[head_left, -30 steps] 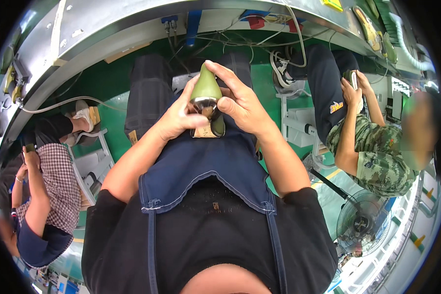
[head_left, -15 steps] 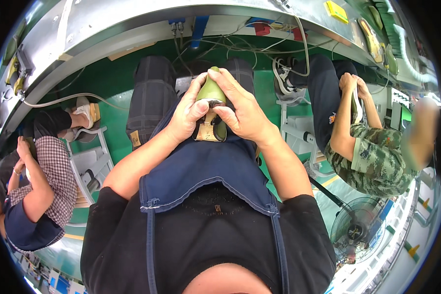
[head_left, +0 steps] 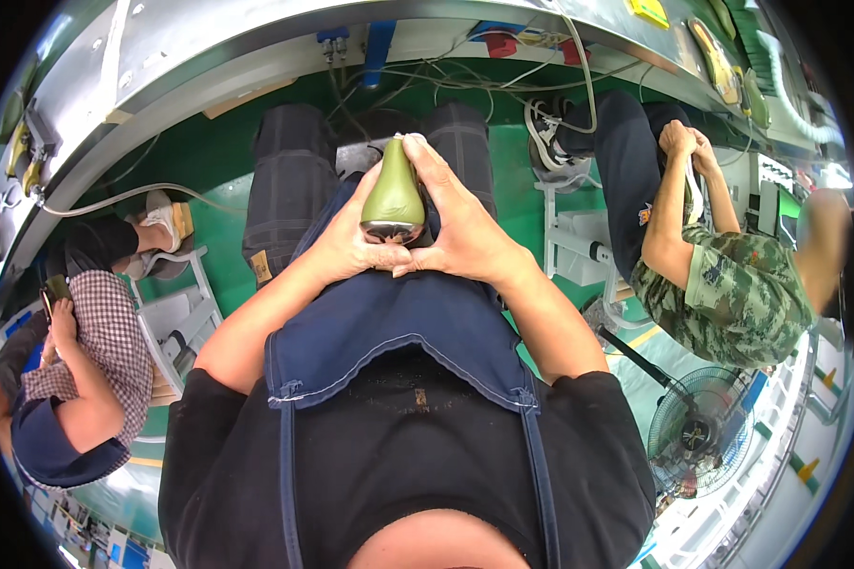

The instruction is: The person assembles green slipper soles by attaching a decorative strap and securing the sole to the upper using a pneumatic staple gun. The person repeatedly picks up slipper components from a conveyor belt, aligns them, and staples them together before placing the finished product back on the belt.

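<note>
A green pointed-toe shoe [head_left: 395, 201] sits between my two hands, above my lap. Its narrow tip points away from me, and the wider near end shows a shiny dark curved edge. My left hand [head_left: 359, 239] holds it along the left side, with the thumb at the near end. Along the right side lies my right hand [head_left: 454, 213], its fingers reaching up to the tip. Both thumbs come together just below the near end. The shoe's underside is hidden.
Ahead curves a metal workbench [head_left: 256, 43] with shoes on its right part and cables hanging below. A person in camouflage [head_left: 731, 294] sits at right, another in a checked shirt [head_left: 109, 327] at left. A floor fan [head_left: 697, 431] stands behind on the right.
The shoe has turned in my hands: its smooth green top now shows where the open tan inside was visible. Both thumbs have moved down to its near end.
</note>
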The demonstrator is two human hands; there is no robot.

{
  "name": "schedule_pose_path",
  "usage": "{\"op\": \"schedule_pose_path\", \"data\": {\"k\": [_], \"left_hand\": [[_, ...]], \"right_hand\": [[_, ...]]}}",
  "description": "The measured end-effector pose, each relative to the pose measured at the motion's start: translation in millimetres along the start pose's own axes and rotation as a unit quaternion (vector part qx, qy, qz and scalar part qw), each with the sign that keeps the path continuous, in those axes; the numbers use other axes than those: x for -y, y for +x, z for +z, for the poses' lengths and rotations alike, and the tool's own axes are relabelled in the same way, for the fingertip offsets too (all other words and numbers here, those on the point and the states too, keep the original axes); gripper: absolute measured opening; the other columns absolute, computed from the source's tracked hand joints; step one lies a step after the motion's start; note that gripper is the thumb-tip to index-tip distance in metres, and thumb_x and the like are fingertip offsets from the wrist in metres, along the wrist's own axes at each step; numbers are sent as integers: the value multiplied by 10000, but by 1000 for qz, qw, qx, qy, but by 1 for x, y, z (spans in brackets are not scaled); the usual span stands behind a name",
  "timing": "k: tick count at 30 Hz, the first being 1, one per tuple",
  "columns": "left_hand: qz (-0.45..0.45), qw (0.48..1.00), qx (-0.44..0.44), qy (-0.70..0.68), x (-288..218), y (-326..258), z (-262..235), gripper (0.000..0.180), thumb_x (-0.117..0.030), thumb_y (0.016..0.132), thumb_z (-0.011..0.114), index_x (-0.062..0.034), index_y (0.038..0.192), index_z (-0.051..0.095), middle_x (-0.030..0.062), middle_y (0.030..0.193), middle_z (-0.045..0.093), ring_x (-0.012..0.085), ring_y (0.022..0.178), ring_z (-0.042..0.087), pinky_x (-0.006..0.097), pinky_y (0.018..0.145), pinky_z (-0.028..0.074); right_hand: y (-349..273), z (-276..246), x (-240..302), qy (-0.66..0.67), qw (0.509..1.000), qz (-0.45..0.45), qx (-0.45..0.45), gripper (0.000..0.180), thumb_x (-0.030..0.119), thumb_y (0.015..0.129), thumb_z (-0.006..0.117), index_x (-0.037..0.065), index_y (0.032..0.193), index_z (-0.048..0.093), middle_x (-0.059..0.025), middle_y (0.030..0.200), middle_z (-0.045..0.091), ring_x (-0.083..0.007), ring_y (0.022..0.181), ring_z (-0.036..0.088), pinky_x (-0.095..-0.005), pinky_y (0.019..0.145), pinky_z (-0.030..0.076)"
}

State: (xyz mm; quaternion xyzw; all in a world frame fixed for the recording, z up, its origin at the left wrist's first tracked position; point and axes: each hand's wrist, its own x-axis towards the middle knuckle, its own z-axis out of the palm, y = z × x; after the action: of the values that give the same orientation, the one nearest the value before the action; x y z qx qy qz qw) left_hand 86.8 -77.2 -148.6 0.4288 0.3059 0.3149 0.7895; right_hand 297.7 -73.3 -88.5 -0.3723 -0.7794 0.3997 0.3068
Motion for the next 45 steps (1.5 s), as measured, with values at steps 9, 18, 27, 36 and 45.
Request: {"op": "schedule_pose_path", "data": {"k": [9, 18, 27, 36, 45], "left_hand": [[280, 926, -32, 252, -61, -7, -17, 1239, -163, 668, 993, -48, 1628, 217, 157, 1551, 424, 270, 1441, 450, 418, 1206, 368], [459, 782, -88, 413, -147, -28, -28, 1055, -200, 678, 955, -1, 1524, 356, 235, 1446, 489, 397, 1313, 540, 469, 1122, 437], [548, 669, -104, 491, -264, -66, -57, 918, -91, 745, 881, 8, 1504, 374, 281, 1404, 538, 472, 1316, 540, 519, 1115, 452], [341, 647, -234, 641, -337, -68, -147, 1188, -204, 641, 931, -44, 1600, 249, 294, 1633, 237, 487, 1527, 247, 532, 1238, 304], [310, 658, -463, 506, -312, -33, -145, 1050, -219, 781, 874, -7, 1584, 231, 310, 1585, 262, 482, 1455, 347, 508, 1192, 366]], "right_hand": [[35, -11, 47, -66, 988, -139, -11, 1310, 84, 554, 982, 66, 1638, 248, -245, 1617, 361, -449, 1493, 372, -527, 1210, 377], [81, -23, 118, -43, 973, -227, -21, 1218, 480, 636, 945, 7, 1586, 346, -248, 1604, 373, -477, 1464, 390, -558, 1204, 336], [149, -15, 209, -26, 963, -265, -24, 1103, 191, 673, 961, 42, 1572, 339, -258, 1637, 311, -470, 1531, 285, -569, 1235, 298], [306, 36, 155, -45, 981, -190, -16, 877, -57, 892, 671, 9, 1625, 194, -308, 1665, 232, -437, 1551, 284, -451, 1247, 310], [325, -37, 139, -429, 892, -53, -129, 908, 358, 829, 847, 167, 1597, 401, -229, 1665, 315, -476, 1546, 250, -702, 1192, 235]]}}
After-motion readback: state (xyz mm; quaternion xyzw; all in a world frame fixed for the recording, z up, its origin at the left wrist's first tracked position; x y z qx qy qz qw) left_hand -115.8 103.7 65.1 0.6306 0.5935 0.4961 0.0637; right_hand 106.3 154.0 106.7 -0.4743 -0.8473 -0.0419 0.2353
